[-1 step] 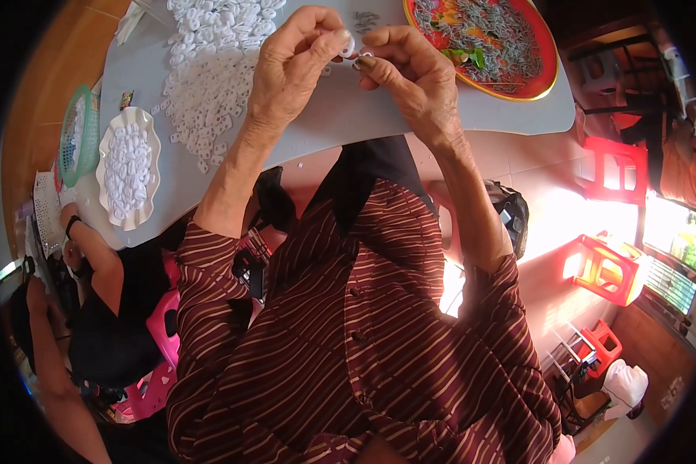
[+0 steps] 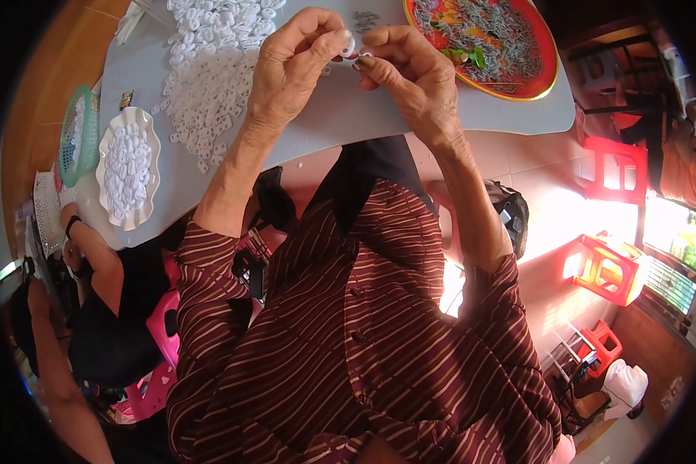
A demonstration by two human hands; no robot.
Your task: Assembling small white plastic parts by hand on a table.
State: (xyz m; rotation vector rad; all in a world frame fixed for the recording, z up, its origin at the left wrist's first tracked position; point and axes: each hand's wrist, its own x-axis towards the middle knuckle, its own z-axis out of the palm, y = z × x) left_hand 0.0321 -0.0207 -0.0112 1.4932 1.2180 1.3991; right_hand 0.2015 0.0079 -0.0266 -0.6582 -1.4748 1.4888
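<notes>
Above the table, my left hand [image 2: 298,69] pinches a small white plastic piece [image 2: 348,49] with a hole between thumb and fingers. Close beside it, my right hand [image 2: 416,81] is closed in a pinch, thumb against fingertips. A tiny whitish piece [image 2: 366,56] shows at its thumb tip, mostly hidden by the fingers. Left of my hands lie a heap of thick white oval plastic pieces [image 2: 216,27] and a spread of thinner, flatter white pieces [image 2: 201,100]. Several small grey metal pins or screws [image 2: 366,19] lie just beyond my fingertips.
A red, gold-rimmed tray [image 2: 551,68] full of grey metal pins stands at right on the grey table [image 2: 510,116]. At left are a wavy-edged white dish [image 2: 153,189] of white pieces and a green basket [image 2: 69,166]. A person's arm [image 2: 100,267] rests nearby. Red stools [image 2: 615,172] stand at right.
</notes>
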